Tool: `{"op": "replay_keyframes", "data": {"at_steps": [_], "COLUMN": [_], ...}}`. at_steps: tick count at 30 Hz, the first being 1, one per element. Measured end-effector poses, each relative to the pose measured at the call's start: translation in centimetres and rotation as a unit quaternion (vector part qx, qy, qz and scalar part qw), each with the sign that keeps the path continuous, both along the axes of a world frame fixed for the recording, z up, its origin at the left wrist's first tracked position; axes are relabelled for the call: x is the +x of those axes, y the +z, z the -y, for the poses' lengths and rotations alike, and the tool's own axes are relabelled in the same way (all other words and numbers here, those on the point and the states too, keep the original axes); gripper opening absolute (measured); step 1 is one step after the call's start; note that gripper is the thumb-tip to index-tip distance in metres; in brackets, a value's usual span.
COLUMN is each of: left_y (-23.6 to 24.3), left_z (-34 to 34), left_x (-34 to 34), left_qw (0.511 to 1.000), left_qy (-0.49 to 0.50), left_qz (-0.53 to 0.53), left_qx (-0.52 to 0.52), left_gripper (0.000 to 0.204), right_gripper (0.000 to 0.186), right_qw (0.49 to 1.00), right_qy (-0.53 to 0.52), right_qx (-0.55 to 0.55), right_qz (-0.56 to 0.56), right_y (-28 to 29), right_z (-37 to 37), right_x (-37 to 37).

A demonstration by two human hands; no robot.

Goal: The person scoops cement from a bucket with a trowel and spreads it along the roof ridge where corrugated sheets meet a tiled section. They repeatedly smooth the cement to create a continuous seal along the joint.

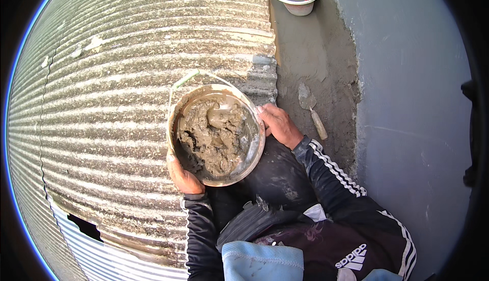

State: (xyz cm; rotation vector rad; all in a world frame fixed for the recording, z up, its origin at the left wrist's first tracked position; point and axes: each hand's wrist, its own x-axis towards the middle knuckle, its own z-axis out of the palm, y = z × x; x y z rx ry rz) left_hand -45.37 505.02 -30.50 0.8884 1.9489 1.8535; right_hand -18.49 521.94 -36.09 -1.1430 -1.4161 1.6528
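A round bucket (254,156) filled partway with wet grey-brown mortar (216,141) is between my two hands, above my lap. My left hand (184,176) grips its rim at the lower left, the fingers partly hidden by the bucket's side. On the right, my right hand (280,125) clasps the rim with the thumb on top and the other fingers beneath. The bucket's wire handle with a pale green grip (186,78) leans over the far rim. Just beyond my right hand lies a pointing trowel (318,123), its blade dirty with mortar, on the grey ledge (333,97).
Corrugated, weathered roofing (112,113) spreads across the left, with a dark hole (85,227) near its lower edge. A smooth grey wall (412,97) rises on the right. Farther along the ledge stands a white-rimmed tub (299,10) of greyish water with something orange inside.
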Motion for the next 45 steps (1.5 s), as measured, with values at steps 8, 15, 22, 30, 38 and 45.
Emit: {"op": "replay_keyframes", "data": {"at_steps": [8,15,22,30,38,45], "left_y": [2.5,3.5,4.5,0.9,-3.4,-7.0], "left_z": [-0.8,-1.7,-2.0,-5.3,-12.6,-15.7], "left_x": [0.4,-0.4,0.0,1.3,6.0,11.9], "left_qw": [0.972,0.926,0.92,0.856,0.783,0.797], "left_qy": [-0.127,-0.207,-0.208,-0.259,-0.341,-0.353], "left_qz": [0.189,0.296,0.322,0.447,0.516,0.483], "left_qx": [0.063,0.11,0.077,0.018,-0.07,-0.088], "left_gripper": [0.049,0.05,0.048,0.052,0.043,0.049], "right_gripper": [0.052,0.054,0.057,0.051,0.056,0.056], "right_qw": [0.974,0.974,0.986,0.948,0.946,0.956], "right_qy": [-0.05,-0.11,-0.091,-0.172,-0.238,-0.273], "right_qx": [-0.132,-0.085,-0.057,-0.111,-0.118,-0.078], "right_qz": [-0.179,-0.179,-0.127,-0.245,-0.186,-0.074], "right_y": [-1.0,-3.7,-2.0,1.8,2.9,-0.8], "right_z": [-0.6,-0.5,-0.8,-0.9,-3.6,-5.0], "right_x": [-3.7,-6.8,-5.8,0.2,8.2,13.6]}}
